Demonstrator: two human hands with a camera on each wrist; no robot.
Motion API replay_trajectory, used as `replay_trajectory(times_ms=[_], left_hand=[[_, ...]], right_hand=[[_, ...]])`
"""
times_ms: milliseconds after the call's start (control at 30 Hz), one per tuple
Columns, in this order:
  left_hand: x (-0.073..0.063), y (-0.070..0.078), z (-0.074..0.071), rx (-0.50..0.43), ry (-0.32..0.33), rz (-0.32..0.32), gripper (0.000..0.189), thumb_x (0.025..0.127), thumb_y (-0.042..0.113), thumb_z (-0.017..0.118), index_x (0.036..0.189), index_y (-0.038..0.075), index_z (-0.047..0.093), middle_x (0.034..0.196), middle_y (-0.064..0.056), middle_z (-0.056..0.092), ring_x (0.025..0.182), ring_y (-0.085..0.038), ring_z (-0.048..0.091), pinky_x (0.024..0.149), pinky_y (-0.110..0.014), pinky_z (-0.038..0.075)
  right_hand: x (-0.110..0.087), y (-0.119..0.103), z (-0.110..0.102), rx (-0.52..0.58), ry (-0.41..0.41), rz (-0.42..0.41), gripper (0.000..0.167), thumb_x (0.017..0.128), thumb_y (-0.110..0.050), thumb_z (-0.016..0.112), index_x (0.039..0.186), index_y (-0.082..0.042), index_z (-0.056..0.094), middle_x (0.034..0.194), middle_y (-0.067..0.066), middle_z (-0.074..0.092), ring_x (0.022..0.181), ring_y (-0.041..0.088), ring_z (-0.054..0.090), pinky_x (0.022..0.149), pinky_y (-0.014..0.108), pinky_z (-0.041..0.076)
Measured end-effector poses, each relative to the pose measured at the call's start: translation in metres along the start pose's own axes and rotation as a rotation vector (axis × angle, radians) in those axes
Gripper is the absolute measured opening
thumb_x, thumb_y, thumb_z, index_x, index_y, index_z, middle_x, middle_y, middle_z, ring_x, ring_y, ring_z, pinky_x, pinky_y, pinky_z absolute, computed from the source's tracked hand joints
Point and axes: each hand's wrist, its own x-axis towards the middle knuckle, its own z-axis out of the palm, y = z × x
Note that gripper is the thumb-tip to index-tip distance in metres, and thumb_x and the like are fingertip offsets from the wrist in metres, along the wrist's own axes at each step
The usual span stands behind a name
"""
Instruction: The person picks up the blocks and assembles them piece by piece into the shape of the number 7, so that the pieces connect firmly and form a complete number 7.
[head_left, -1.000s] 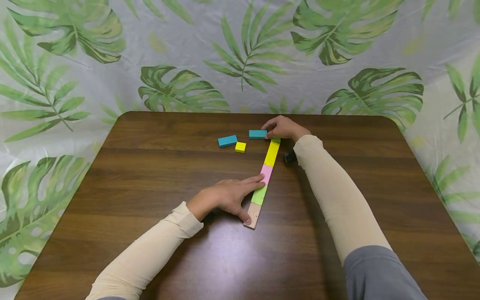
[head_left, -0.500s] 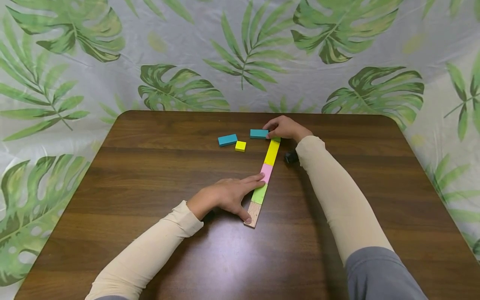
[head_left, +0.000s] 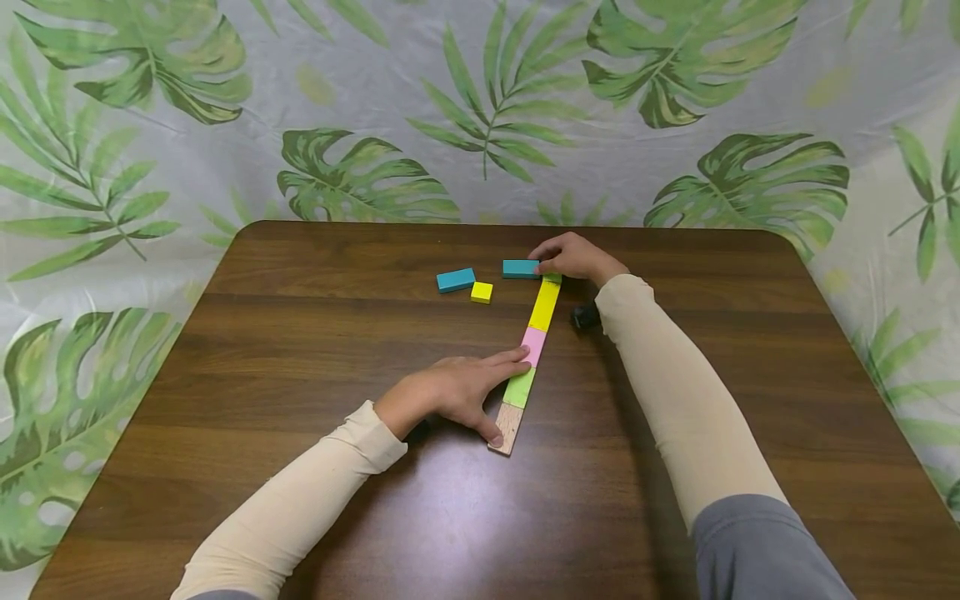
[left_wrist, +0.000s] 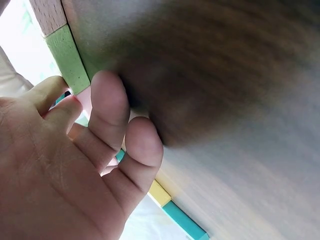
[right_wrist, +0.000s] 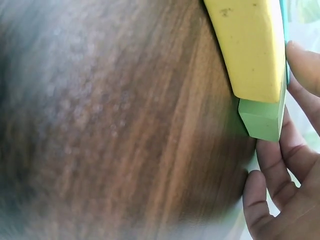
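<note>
A straight row of flat blocks runs away from me: a bare wood block (head_left: 511, 423), a light green block (head_left: 519, 387), a pink block (head_left: 534, 340), a long yellow block (head_left: 544, 305) and a green block (head_left: 552, 277) at the far end. My left hand (head_left: 461, 387) rests along the row's left side, thumb on the wood block, two fingertips by the pink-green joint. At the far end my right hand (head_left: 573, 256) pinches the right end of a teal block (head_left: 520, 268), lying crosswise beside the green block. In the right wrist view, fingers curl behind the green block (right_wrist: 261, 120).
A second teal block (head_left: 456, 281) and a small yellow block (head_left: 482, 292) lie left of the row on the wooden table (head_left: 300, 333). The table's back edge runs just beyond the right hand, before a leaf-patterned cloth (head_left: 517, 108).
My right hand has shifted slightly to the right, and the teal block at its fingertips has slid right with it, closer to the row's far end. The left hand stays in place.
</note>
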Motion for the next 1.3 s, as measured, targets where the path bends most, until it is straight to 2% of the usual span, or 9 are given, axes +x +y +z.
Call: replay_trajectory(times_ms=[1000, 1300], left_hand=[[-0.0006, 0.0012, -0.0009, 0.002, -0.004, -0.006, 0.105, 0.078, 0.05, 0.079, 0.159, 0.034, 0.016, 0.167, 0.022, -0.001, 0.145, -0.023, 0.041, 0.11, -0.045, 0.04], [-0.001, 0.0002, 0.0002, -0.007, 0.004, -0.001, 0.104, 0.078, 0.05, 0.079, 0.159, 0.034, 0.016, 0.167, 0.022, -0.002, 0.146, -0.022, 0.039, 0.111, -0.045, 0.039]], right_hand=[[-0.0038, 0.0043, 0.002, -0.012, 0.008, 0.004, 0.037, 0.096, -0.023, 0.064, 0.13, -0.009, 0.065, 0.147, 0.014, 0.051, 0.133, 0.033, 0.046, 0.111, 0.051, 0.039], [-0.0033, 0.0047, 0.0017, -0.025, 0.002, 0.0, 0.038, 0.096, -0.022, 0.064, 0.131, -0.008, 0.064, 0.152, 0.015, 0.044, 0.14, 0.036, 0.038, 0.115, 0.053, 0.034]])
